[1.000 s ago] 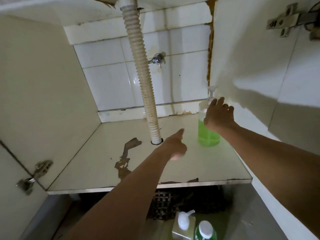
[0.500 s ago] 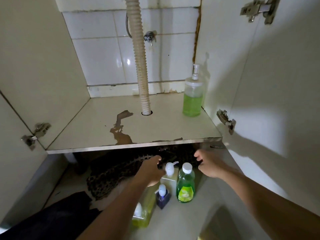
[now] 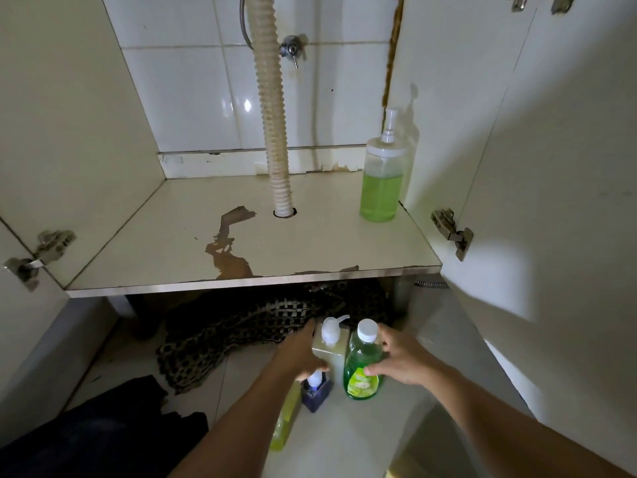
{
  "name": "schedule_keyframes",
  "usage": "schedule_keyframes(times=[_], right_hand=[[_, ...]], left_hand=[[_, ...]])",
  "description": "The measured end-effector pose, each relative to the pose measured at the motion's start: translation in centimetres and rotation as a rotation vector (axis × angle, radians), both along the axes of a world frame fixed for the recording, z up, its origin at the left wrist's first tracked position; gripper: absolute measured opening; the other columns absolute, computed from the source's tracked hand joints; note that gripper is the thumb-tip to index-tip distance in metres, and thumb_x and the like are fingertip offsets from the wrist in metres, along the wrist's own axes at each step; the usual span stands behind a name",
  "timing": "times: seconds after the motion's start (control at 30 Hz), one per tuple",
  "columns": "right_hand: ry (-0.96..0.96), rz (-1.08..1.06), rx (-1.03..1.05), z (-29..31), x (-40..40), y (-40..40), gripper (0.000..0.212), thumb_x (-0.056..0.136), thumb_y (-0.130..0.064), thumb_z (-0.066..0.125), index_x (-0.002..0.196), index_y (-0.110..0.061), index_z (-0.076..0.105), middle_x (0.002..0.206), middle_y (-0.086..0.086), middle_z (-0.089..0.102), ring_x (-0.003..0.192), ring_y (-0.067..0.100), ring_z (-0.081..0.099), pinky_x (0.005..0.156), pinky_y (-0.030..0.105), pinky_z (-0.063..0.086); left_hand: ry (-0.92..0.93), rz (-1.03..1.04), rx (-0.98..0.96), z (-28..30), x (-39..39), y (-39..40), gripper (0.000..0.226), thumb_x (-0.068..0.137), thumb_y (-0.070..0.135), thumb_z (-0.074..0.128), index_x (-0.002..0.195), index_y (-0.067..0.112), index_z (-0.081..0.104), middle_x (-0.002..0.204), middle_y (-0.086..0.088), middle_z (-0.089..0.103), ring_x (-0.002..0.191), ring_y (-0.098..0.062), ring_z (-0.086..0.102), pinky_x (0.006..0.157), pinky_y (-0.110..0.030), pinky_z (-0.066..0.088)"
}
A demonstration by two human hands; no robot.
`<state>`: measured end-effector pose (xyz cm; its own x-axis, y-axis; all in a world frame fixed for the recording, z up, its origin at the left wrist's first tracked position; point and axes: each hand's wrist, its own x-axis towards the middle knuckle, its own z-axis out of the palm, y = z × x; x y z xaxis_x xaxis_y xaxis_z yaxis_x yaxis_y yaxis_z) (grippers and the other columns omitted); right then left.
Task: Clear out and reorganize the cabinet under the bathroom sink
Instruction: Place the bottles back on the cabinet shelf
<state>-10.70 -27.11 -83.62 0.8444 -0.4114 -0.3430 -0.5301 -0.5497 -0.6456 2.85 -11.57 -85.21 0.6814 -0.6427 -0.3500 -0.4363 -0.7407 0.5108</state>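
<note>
Taking the white-capped green bottle [image 3: 362, 367] on the floor [image 3: 344, 439] as the landmark, everything else sits around it. Far to its left, at the bottom corner, a dark cloth [image 3: 103, 432] runs out of the frame. Up and left of the bottle a dark patterned mat [image 3: 241, 326] lies half under the cabinet shelf [image 3: 206, 250], its far part lost in shadow. The left hand [image 3: 298, 353] reaches in just left of the bottle and grips the cream pump bottle [image 3: 331, 343] that stands touching it, fingers curled round the far side and thumb across the front. Below that hand a small dark-blue dispenser [image 3: 315, 391] is partly covered by the thumb, and a yellow-green bottle [image 3: 284, 422] is mostly hidden behind the forearm. The right hand [image 3: 400, 360] holds the green bottle itself, thumb on the label and fingers wrapped round its right side. Above the bottle, inside the cabinet, a corrugated drain hose [image 3: 272, 115] passes through a hole in the peeling shelf, its top cut off. Further right on the shelf stands a clear pump bottle of green liquid [image 3: 382, 177], in the back right corner, close to the side wall. A door hinge [image 3: 451, 231] sits right of it.
</note>
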Motion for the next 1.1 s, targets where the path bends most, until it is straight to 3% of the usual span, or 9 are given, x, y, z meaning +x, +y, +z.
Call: schedule_keyframes(times=[0.1,0.23,0.43,0.57,0.8,0.93,1.1], right_hand=[[-0.073,-0.016,0.008,-0.5,0.1,0.3,0.060,0.071,-0.022,0.079,0.125,-0.023,0.052,0.111,-0.005,0.063,0.105,0.013,0.059,0.088,0.024,0.049],[-0.139,-0.021,-0.003,-1.1,-0.4,0.2,0.045,0.071,-0.023,0.080,0.109,-0.027,0.056,0.098,-0.013,0.063,0.090,0.004,0.058,0.067,0.002,0.039],[-0.153,-0.070,-0.051,-1.1,-0.5,0.4,0.034,0.071,-0.028,0.078,0.095,-0.027,0.054,0.098,-0.006,0.063,0.091,0.011,0.060,0.070,0.017,0.045],[-0.156,-0.100,-0.103,0.3,-0.6,0.6,0.034,0.075,-0.028,0.075,0.098,-0.022,0.052,0.100,-0.005,0.059,0.092,0.013,0.057,0.072,0.022,0.040],[-0.153,-0.307,-0.201,4.5,-1.3,-0.1,0.036,0.074,-0.032,0.071,0.100,-0.021,0.050,0.105,0.003,0.063,0.098,0.025,0.060,0.086,0.038,0.050],[-0.233,-0.377,-0.247,8.4,-1.4,-0.9,0.047,0.078,-0.026,0.070,0.118,-0.016,0.047,0.111,0.005,0.063,0.103,0.027,0.059,0.084,0.036,0.048],[-0.271,-0.425,-0.299,12.5,0.0,-0.7,0.042,0.080,-0.024,0.065,0.116,-0.015,0.043,0.102,0.005,0.060,0.091,0.027,0.055,0.077,0.033,0.044]], left_hand=[[0.030,-0.005,-0.026,-0.5,1.3,-1.0,0.102,0.073,0.026,0.080,0.152,0.025,0.016,0.145,-0.008,0.045,0.123,-0.026,0.050,0.093,-0.028,0.046],[0.049,-0.072,-0.029,-1.0,2.3,-2.2,0.093,0.073,0.020,0.081,0.149,0.024,0.027,0.146,-0.003,0.044,0.129,-0.022,0.045,0.099,-0.025,0.039],[0.024,-0.104,-0.014,-1.9,2.2,-2.9,0.086,0.068,0.017,0.084,0.140,0.022,0.038,0.130,-0.003,0.054,0.111,-0.019,0.054,0.083,-0.022,0.042],[-0.059,-0.081,-0.055,-1.7,1.1,-2.6,0.075,0.065,0.017,0.084,0.130,0.021,0.047,0.128,-0.004,0.052,0.107,-0.019,0.052,0.084,-0.027,0.046],[-0.178,-0.125,-0.201,2.5,-0.5,-2.7,0.068,0.066,0.021,0.081,0.124,0.018,0.047,0.124,-0.004,0.047,0.110,-0.021,0.049,0.084,-0.029,0.042],[-0.164,-0.082,-0.313,6.7,-1.2,-1.8,0.076,0.065,0.022,0.082,0.132,0.019,0.046,0.128,0.000,0.049,0.118,-0.020,0.047,0.097,-0.031,0.040],[-0.130,0.013,-0.418,12.9,-1.1,0.6,0.076,0.065,0.022,0.084,0.133,0.019,0.048,0.127,0.001,0.054,0.117,-0.020,0.049,0.098,-0.033,0.042]])
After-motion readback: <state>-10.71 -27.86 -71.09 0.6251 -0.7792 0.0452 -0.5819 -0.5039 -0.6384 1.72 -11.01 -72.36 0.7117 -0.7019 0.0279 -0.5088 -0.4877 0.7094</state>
